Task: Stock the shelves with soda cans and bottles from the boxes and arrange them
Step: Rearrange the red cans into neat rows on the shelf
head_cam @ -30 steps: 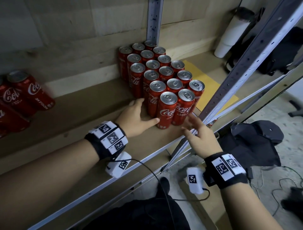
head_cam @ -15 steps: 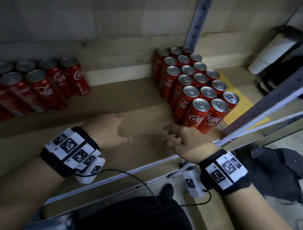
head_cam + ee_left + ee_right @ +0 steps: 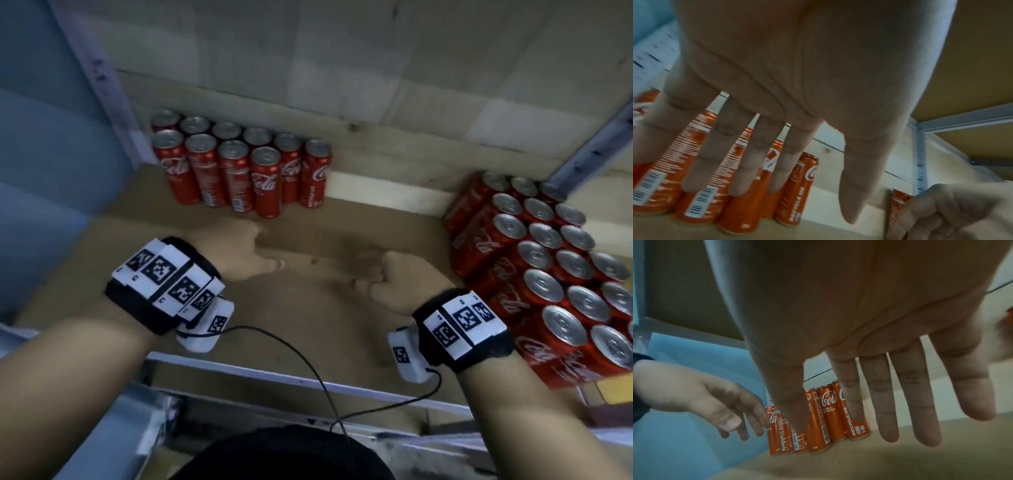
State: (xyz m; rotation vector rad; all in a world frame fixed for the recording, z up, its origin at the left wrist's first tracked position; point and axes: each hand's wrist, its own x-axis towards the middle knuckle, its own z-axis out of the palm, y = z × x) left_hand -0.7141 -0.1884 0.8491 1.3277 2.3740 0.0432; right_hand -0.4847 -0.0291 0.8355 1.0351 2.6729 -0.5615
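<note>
Two blocks of red Coca-Cola cans stand upright on the brown shelf board [image 3: 325,342]. The left can group [image 3: 239,168] is against the back wall; the right can group [image 3: 548,274] fills the right corner. My left hand [image 3: 246,253] hovers just in front of the left group, fingers straight and empty [image 3: 777,162], with those cans [image 3: 748,203] right past the fingertips. My right hand [image 3: 394,281] hangs over the bare board between the groups, a little left of the right block. It holds nothing; its fingers [image 3: 888,402] stretch out toward the far cans [image 3: 824,418].
A grey metal rail [image 3: 308,380] edges the shelf front. Perforated uprights stand at the back left [image 3: 106,85] and back right [image 3: 589,150]. A blue wall panel [image 3: 51,154] closes the left side. Something yellow [image 3: 616,390] shows under the right cans.
Both hands have left the right can block and moved left over the open board. My left hand now nears the left group. The view has swung left.
</note>
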